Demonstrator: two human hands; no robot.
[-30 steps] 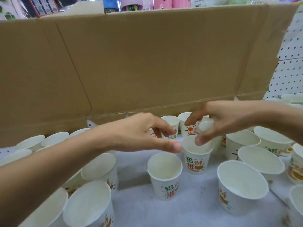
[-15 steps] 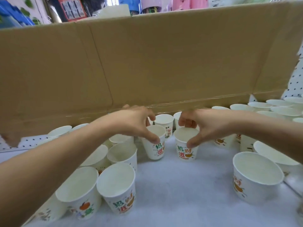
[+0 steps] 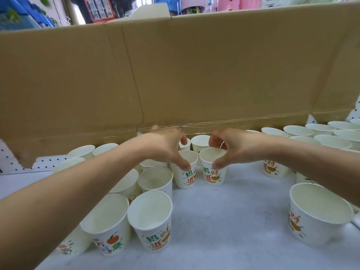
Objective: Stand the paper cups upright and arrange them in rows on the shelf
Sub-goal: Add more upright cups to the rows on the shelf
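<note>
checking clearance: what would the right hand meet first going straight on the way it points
Likely the left hand or the left cup it grips, beside the right hand and right cup; depth unclear.

Shelf [image 3: 224, 227]: flattened cardboard carton [image 3: 194, 75] stands along the back, pegboard [image 3: 11, 160] showing at its far-left foot. Centre, just before the carton, two upright paper cups sit just beside each other: left centre cup [image 3: 186, 178] under the left hand [image 3: 165, 147], right centre cup [image 3: 213, 175] under the right hand [image 3: 233, 147]. Cup cluster [image 3: 150, 221] packed at left front. Cup rows [image 3: 311, 133] at right rear. Single cup [image 3: 317, 213] at right front, apart.
</note>
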